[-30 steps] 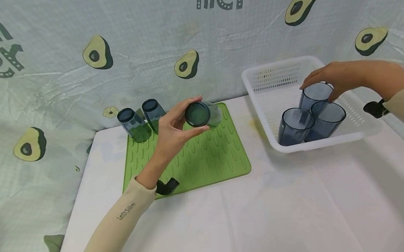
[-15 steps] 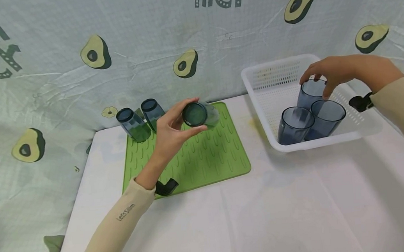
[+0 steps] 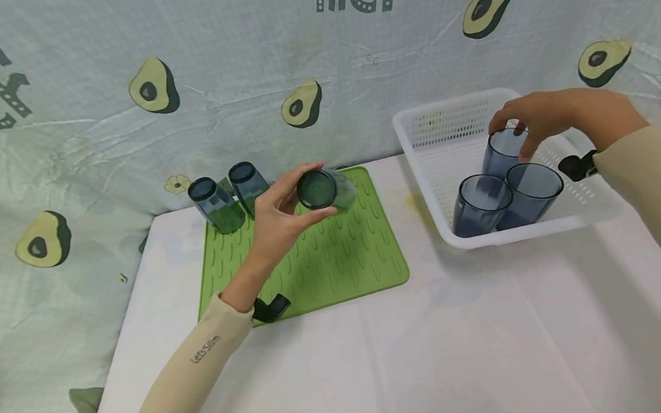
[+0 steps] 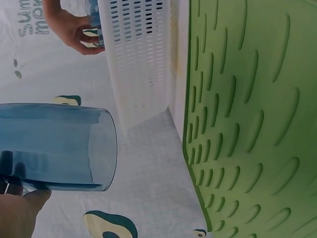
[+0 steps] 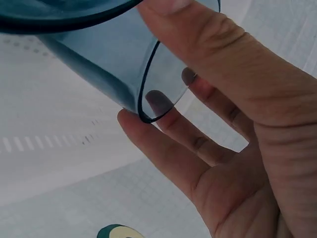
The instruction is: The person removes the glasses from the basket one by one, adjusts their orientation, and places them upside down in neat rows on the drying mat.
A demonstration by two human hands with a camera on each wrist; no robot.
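In the head view my left hand (image 3: 276, 220) grips a blue-tinted glass tumbler (image 3: 325, 189) above a green ridged drying mat (image 3: 333, 251). The tumbler is tipped, its thick dark base facing me; its open rim shows in the left wrist view on the same tumbler (image 4: 54, 144). Two more tumblers (image 3: 218, 208) (image 3: 250, 185) stand base-up at the mat's back left. On the right, my right hand (image 3: 555, 120) holds the rear tumbler (image 3: 500, 156) by its rim inside a white basket (image 3: 435, 135). Thumb and fingers pinch that glass (image 5: 106, 64) in the right wrist view.
Two tumblers (image 3: 480, 212) (image 3: 533, 192) stand rim-up in the front of the basket, close against the rear one. The basket sits right of the mat on a white-covered table (image 3: 433, 353). An avocado-printed sheet (image 3: 209, 36) hangs right behind.
The right hand has shifted left a little, and the rear tumbler's rim with it, away from the right front tumbler. The left hand and its tumbler have stayed nearly still.
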